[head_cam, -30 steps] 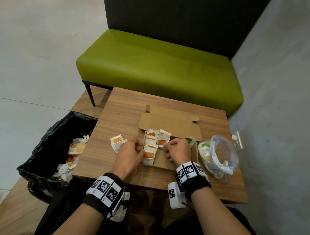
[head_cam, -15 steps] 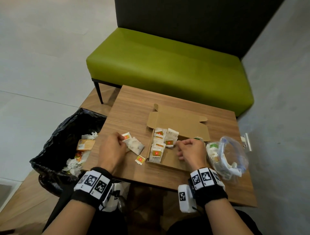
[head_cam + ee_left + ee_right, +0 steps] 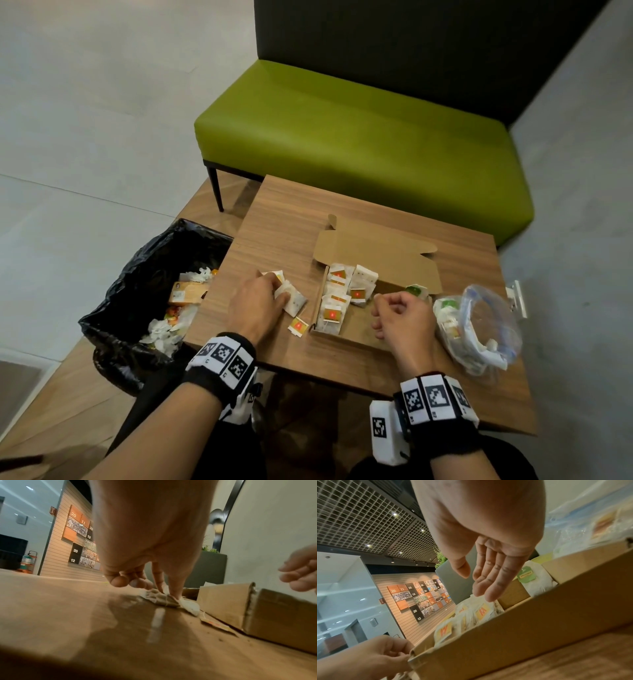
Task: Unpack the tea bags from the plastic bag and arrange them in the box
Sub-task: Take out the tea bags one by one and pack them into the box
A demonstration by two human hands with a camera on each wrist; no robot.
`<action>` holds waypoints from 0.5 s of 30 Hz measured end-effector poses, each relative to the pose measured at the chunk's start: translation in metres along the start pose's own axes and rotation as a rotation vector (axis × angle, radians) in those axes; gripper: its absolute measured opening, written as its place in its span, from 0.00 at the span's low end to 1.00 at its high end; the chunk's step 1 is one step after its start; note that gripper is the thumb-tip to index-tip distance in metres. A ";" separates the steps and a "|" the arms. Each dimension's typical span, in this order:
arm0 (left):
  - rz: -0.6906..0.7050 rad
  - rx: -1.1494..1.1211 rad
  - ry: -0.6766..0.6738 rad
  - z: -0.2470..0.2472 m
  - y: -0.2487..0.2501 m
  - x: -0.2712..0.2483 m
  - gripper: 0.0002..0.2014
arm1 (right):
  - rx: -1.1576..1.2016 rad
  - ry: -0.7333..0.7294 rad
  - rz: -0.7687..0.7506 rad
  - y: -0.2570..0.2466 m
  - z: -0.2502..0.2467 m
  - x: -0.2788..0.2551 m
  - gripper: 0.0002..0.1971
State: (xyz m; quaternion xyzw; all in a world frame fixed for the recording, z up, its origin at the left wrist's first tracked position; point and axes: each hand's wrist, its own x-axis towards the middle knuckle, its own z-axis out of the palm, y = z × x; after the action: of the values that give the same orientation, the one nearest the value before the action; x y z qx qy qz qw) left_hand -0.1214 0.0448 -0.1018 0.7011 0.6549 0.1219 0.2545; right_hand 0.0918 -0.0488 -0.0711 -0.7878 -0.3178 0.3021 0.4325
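Note:
An open cardboard box [image 3: 368, 334] lies on the wooden table [image 3: 274, 219], with several orange-tagged tea bags [image 3: 337, 294] along its left side and one green-tagged tea bag [image 3: 416, 291] at the back right. My left hand [image 3: 279, 294] is left of the box, where thumb and forefinger pinch a loose tea bag [image 3: 296, 303] lying on the table; the left wrist view shows this tea bag [image 3: 159, 599] crumpled under the fingertips. My right hand [image 3: 380, 305] hovers over the box with relaxed fingers and holds nothing. The clear plastic bag [image 3: 479, 325] with more tea bags lies right of the box.
A loose orange tag [image 3: 298, 325] lies by the box's front left corner. A bin with a black liner [image 3: 137, 291], holding wrappers, stands left of the table. A green bench [image 3: 359, 137] is behind the table. The box's lid flap [image 3: 376, 253] stands up at the back.
My left hand moved from the box's left edge out to the tea bags on the table and took hold of one. The right hand stayed over the box and loosened its fingers.

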 end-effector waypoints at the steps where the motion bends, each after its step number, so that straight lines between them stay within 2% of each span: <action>1: 0.014 -0.013 -0.001 -0.001 0.000 0.000 0.09 | 0.001 -0.003 -0.004 0.000 0.000 -0.001 0.05; 3: 0.007 -0.146 -0.012 -0.007 -0.002 -0.003 0.04 | 0.000 -0.003 -0.025 -0.002 0.001 -0.002 0.04; 5: -0.012 -0.391 -0.030 -0.016 -0.001 -0.006 0.04 | 0.010 -0.025 -0.075 -0.007 0.002 -0.005 0.03; 8: -0.059 -0.789 -0.093 -0.036 0.006 -0.012 0.04 | 0.084 -0.140 -0.160 -0.022 0.006 -0.014 0.02; 11: -0.044 -1.033 -0.209 -0.052 0.018 -0.020 0.05 | 0.159 -0.280 -0.217 -0.037 0.013 -0.024 0.08; 15: 0.032 -1.127 -0.350 -0.064 0.037 -0.032 0.15 | 0.170 -0.434 -0.246 -0.045 0.015 -0.029 0.22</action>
State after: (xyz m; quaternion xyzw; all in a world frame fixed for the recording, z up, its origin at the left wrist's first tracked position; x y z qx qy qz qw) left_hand -0.1255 0.0257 -0.0237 0.4773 0.4266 0.3376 0.6901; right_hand 0.0516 -0.0442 -0.0328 -0.6207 -0.4699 0.4350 0.4524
